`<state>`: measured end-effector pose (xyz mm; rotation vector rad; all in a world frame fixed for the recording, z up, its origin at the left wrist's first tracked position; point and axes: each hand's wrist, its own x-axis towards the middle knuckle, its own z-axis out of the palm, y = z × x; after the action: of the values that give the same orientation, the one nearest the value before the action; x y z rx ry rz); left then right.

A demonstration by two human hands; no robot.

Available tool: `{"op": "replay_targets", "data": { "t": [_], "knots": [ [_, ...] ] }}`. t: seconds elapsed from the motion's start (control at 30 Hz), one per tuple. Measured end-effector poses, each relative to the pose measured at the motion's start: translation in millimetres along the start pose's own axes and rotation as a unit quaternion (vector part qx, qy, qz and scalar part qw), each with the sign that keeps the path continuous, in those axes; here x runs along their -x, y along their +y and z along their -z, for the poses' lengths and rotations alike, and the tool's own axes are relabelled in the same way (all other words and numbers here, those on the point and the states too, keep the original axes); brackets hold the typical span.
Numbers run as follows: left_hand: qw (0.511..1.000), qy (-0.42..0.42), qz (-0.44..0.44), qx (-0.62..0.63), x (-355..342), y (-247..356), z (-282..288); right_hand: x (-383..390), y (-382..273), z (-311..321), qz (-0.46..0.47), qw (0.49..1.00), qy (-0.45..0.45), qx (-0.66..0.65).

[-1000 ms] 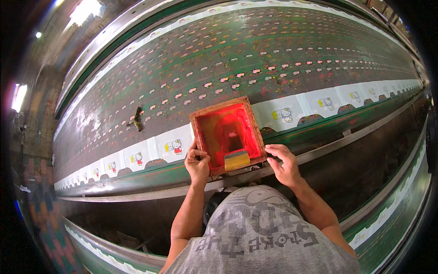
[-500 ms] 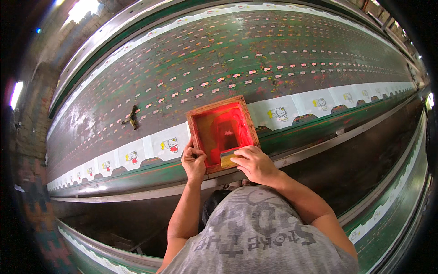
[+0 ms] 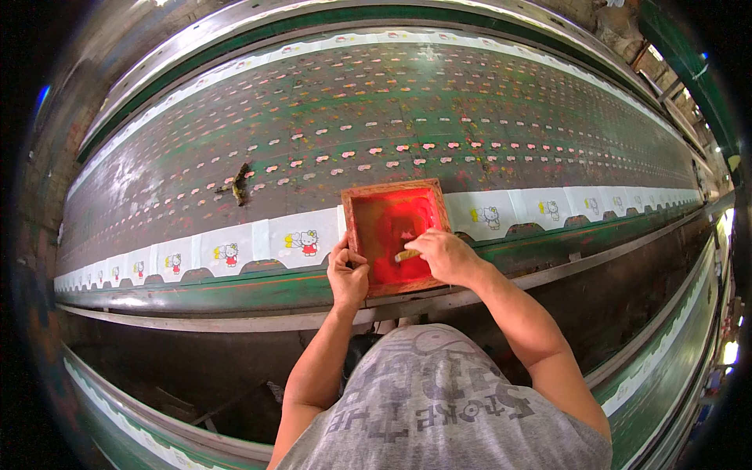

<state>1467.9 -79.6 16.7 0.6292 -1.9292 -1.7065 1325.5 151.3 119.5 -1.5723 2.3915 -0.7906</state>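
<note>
A wooden-framed printing screen (image 3: 352,218) lies over the strip of white pieces at the front edge of the long table. Wet red ink (image 3: 423,205) coats much of its mesh. My left hand (image 3: 348,274) is closed at the frame's left side, near the lower corner, with the fingers curled against the wood. Inside the frame, my right hand (image 3: 443,257) grips a small squeegee (image 3: 406,255) with a yellowish handle, which is tilted over the red ink. Its blade edge is mostly hidden.
White pieces printed with a cartoon cat (image 3: 301,243) run left of the screen, with red on the figures; those on the right (image 3: 489,216) lack red. A dark, stained object (image 3: 239,185) lies on the ink-spotted table (image 3: 313,184). A metal rail (image 3: 235,319) borders the near side.
My right hand has moved the squeegee from the frame's near edge up toward the middle of the mesh and turned it. My left hand stays at the frame's left side. The whole view has shifted.
</note>
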Motion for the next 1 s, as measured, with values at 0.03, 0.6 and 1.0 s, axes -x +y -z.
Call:
{"op": "replay_targets", "data": {
  "t": [0.03, 0.6, 1.0],
  "knots": [
    [1.000, 0.001, -0.008, -0.007, -0.5, -0.6, 0.0, -9.3, 3.6, 1.7, -0.011, 1.000, 0.002, -0.006],
    [0.999, -0.013, -0.038, -0.018, -0.6, -3.8, -0.1, 4.6, -15.5, -26.4, -0.043, 0.996, 0.073, 0.040],
    [0.999, -0.023, -0.022, -0.028, -2.6, 3.9, 0.0, 45.1, -52.3, -27.1, -0.044, 0.998, 0.047, 0.028]
  ]
}}
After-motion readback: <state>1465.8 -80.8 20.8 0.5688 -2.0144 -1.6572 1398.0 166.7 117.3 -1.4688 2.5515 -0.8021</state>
